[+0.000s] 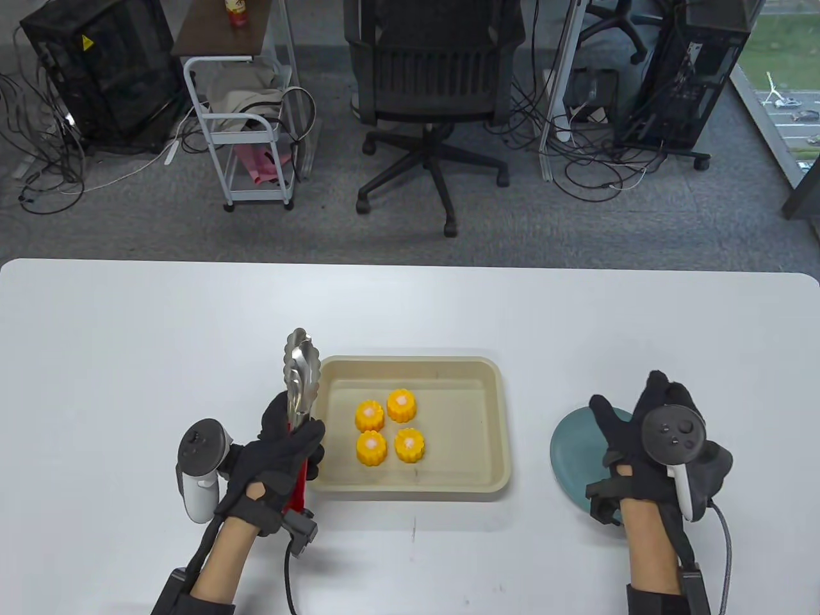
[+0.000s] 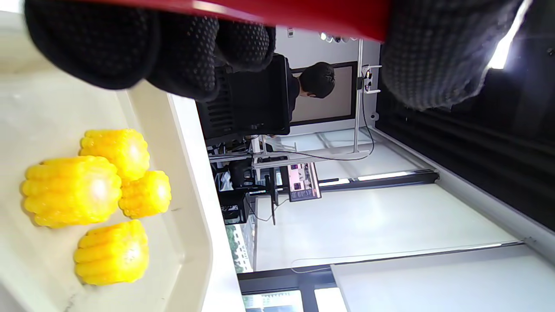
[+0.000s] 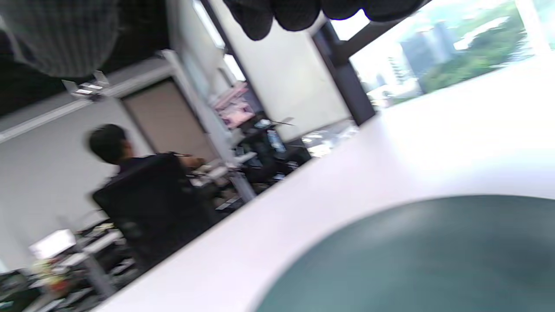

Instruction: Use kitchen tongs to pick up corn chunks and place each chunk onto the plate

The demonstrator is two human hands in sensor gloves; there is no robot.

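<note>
Several yellow corn chunks (image 1: 389, 428) (image 2: 99, 199) lie in a cream tray (image 1: 490, 410), grouped left of its middle. My left hand (image 1: 282, 448) grips the red handle of the metal tongs (image 1: 301, 378), just left of the tray; the tong tips point away from me, close together, holding nothing. In the left wrist view the red handle (image 2: 295, 13) crosses the top between my gloved fingers (image 2: 186, 56). A teal plate (image 1: 570, 455) (image 3: 425, 255) sits right of the tray. My right hand (image 1: 640, 429) hovers over the plate with relaxed fingers, hiding its right half.
The white table (image 1: 128, 359) has bare surface to the far left and behind the tray. Beyond the far edge stand an office chair (image 1: 435, 96), a white cart (image 1: 250, 115) and cable clutter. A person sits at a desk in the wrist views' background.
</note>
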